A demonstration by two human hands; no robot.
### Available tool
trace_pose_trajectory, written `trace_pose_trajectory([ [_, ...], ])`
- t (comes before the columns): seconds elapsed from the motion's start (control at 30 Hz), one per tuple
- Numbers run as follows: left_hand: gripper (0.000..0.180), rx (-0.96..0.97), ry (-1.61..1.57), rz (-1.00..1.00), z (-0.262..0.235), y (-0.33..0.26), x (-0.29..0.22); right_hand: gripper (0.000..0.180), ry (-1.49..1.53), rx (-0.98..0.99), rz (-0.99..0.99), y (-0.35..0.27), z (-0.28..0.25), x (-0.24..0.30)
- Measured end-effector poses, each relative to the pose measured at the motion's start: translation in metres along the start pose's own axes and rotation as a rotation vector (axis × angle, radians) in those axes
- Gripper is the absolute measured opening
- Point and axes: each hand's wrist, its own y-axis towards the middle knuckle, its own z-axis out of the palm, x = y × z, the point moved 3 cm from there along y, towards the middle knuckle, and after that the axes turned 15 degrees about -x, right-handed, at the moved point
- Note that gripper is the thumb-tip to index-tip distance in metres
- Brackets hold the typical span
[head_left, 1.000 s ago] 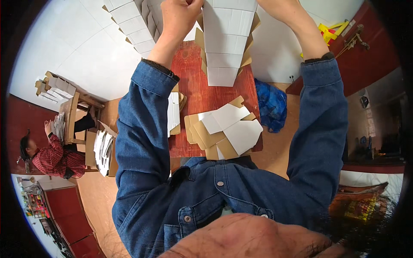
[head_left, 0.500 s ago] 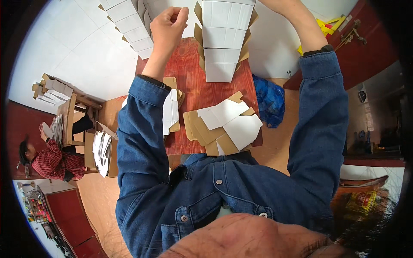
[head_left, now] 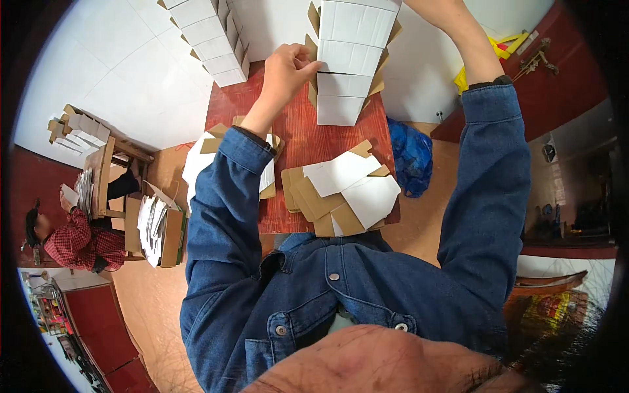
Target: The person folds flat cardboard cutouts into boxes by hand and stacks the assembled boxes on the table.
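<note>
A tall stack of white cardboard boxes (head_left: 347,59) with brown flaps sticking out stands on the red wooden table (head_left: 308,137). My left hand (head_left: 287,73) is at the left side of this stack, its thumb and forefinger apart and their tips at the edge of a box. Whether they touch it I cannot tell. My right hand (head_left: 436,12) reaches up on the stack's right, and its fingers are cut off by the top edge. Flat white and brown carton blanks (head_left: 354,190) lie on the table near me. More flat blanks (head_left: 196,160) lie beneath my left forearm.
Another white box stack (head_left: 209,39) stands at the table's far left. A blue plastic bag (head_left: 411,157) sits on the floor to the right. At left, a person in a checked shirt (head_left: 82,242) handles cards beside a wooden stand (head_left: 105,177) and an open carton (head_left: 171,239).
My left hand has come down and rightward to the side of the tall stack, its fingers loosening. My right arm has hardly moved. The view has shifted slightly.
</note>
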Motion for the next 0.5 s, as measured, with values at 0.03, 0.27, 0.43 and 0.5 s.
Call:
trace_pose_trajectory([
  [0.03, 0.024, 0.002, -0.002, 0.0, 0.003, -0.001, -0.003, 0.033, -0.002, 0.001, 0.002, -0.001, 0.005, -0.01],
  [0.27, 0.029, -0.021, 0.095, 0.071, 0.009, -0.011, -0.011, 0.024, 0.201, 0.069, 0.341, -0.015, 0.032, -0.081],
  [0.43, 0.028, -0.011, 0.157, 0.071, 0.01, -0.017, -0.01, 0.02, 0.269, 0.099, 0.436, -0.018, 0.041, -0.104],
  [0.5, 0.026, -0.001, 0.187, 0.077, 0.011, -0.018, -0.012, 0.019, 0.277, 0.109, 0.436, -0.018, 0.039, -0.102],
])
